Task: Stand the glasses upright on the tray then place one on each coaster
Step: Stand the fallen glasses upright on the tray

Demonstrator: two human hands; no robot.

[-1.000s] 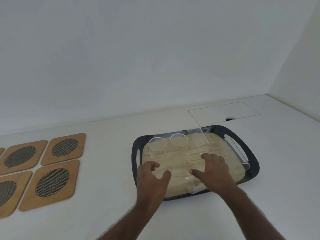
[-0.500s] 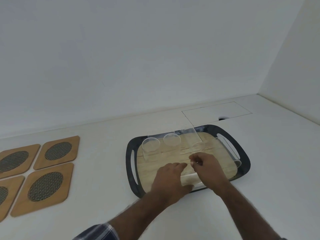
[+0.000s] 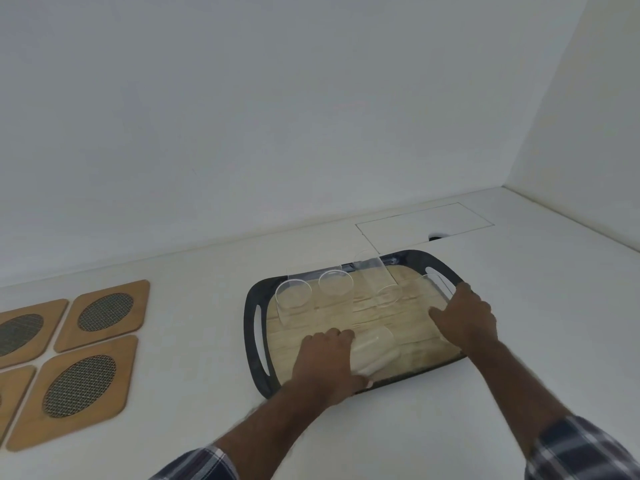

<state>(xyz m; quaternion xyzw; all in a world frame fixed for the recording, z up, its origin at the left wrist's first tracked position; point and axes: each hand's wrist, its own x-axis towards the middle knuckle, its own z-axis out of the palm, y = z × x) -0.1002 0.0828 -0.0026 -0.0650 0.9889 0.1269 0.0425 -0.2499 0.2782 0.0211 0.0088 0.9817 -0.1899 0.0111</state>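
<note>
A black-rimmed tray (image 3: 252, 336) with a wooden floor holds several clear glasses. My left hand (image 3: 325, 367) is closed around the front glass (image 3: 379, 349), which lies on its side near the tray's front rim. My right hand (image 3: 465, 320) lies over another glass (image 3: 433, 284) along the right handle, fingers wrapped on it and thumb stretched left. A third glass (image 3: 379, 280) lies at the back. Two more glasses (image 3: 294, 303) (image 3: 335, 287) sit at the back left; their pose is hard to tell. Wooden coasters (image 3: 104, 317) (image 3: 79, 388) (image 3: 20, 332) with mesh ovals lie bare on the left.
Everything rests on a white counter against a white wall, with a side wall closing the corner at the right. A rectangular hatch outline (image 3: 424, 223) is cut into the counter behind the tray. A strip of bare counter separates coasters and tray.
My right hand left the front glass and moved right to the glass by the tray's right handle. My left hand stayed closed on the front glass.
</note>
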